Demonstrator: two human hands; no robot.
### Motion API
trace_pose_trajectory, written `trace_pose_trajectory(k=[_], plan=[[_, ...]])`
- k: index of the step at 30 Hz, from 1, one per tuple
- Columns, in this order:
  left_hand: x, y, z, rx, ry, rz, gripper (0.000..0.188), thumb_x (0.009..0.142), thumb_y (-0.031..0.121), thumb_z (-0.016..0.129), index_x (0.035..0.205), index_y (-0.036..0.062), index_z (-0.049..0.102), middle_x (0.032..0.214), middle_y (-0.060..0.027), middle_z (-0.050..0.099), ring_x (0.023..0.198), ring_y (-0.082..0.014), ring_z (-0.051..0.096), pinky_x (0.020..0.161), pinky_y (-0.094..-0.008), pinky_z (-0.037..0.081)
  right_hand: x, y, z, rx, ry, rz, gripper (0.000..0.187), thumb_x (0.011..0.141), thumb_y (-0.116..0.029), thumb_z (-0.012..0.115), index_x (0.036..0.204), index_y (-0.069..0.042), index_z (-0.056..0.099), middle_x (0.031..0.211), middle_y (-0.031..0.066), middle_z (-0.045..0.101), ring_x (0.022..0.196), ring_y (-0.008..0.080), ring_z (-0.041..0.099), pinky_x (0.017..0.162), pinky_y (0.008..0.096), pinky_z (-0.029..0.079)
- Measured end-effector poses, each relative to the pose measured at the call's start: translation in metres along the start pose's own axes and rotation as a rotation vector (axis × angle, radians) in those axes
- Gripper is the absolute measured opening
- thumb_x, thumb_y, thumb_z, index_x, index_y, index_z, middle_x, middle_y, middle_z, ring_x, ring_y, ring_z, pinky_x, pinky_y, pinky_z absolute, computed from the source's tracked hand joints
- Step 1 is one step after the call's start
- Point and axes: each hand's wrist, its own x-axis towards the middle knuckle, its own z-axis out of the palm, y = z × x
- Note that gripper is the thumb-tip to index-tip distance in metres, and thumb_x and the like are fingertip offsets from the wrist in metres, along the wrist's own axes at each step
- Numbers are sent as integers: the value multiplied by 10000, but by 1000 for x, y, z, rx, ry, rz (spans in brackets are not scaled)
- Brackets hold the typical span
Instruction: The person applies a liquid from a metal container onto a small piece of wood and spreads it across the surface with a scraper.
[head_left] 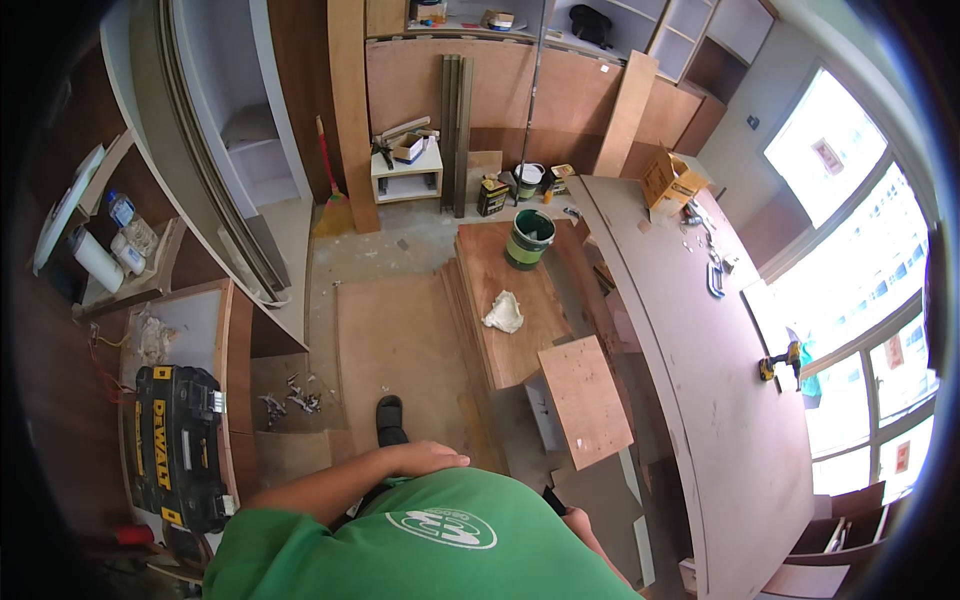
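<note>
- Rests the left hand (432, 458) on the front of the green shirt (310, 550), fingers close together; cannot tell whether holding anything under the palm.
- Has the right hand (577, 520) low at the other side of the shirt, partly hidden, right next to a narrow black thing (553, 501); cannot tell whether gripping it or merely beside it.
- Shows one black shoe (389, 413) on a brown floor sheet (390, 330), just ahead of the left hand.
- Shows a wooden panel (587, 400) ahead of the right hand.
- Beyond, includes a green bucket (530, 240) and a crumpled white bundle (504, 313) on stacked boards (520, 352).
- Off to the right, includes a long table (690, 400) bearing a yellow drill (780, 366), a blue clamp (715, 281) and a cardboard box (669, 182).
- At the left, includes a black toolbox (185, 445).
</note>
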Motion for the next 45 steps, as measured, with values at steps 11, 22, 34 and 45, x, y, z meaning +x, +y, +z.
trace_pose_trajectory(k=[11,22,34,45], plan=[[-38,-96,-193,-323,297,283,355,1020,312,599,1216,28,682,1137,-70,722,1075,-132,645,961,-290,486,111,-228,-6,226,114,9,394,871,-402,739,805,-15,704,726,143,712,718,279,701,692,416,533],[-3,-162,-370,-691,784,294,285,996,217,632,1151,-19,671,1043,-91,716,986,-148,666,909,-289,520,184,-370,-54,80,35,15,388,831,-339,770,1004,5,719,875,168,728,842,296,713,756,404,543],[56,-261,-512,28,775,-197,363,884,300,727,1093,4,706,979,-147,748,862,-221,718,796,-355,567,362,-455,-69,-207,-467,126,421,935,-448,610,883,-52,745,810,105,735,714,209,707,658,384,576],[111,-300,-725,-64,706,-535,210,885,206,650,894,12,732,693,-106,698,652,-191,681,623,-344,533,398,-637,-193,833,149,5,288,873,-257,743,923,24,707,764,118,695,676,191,652,622,377,499]])
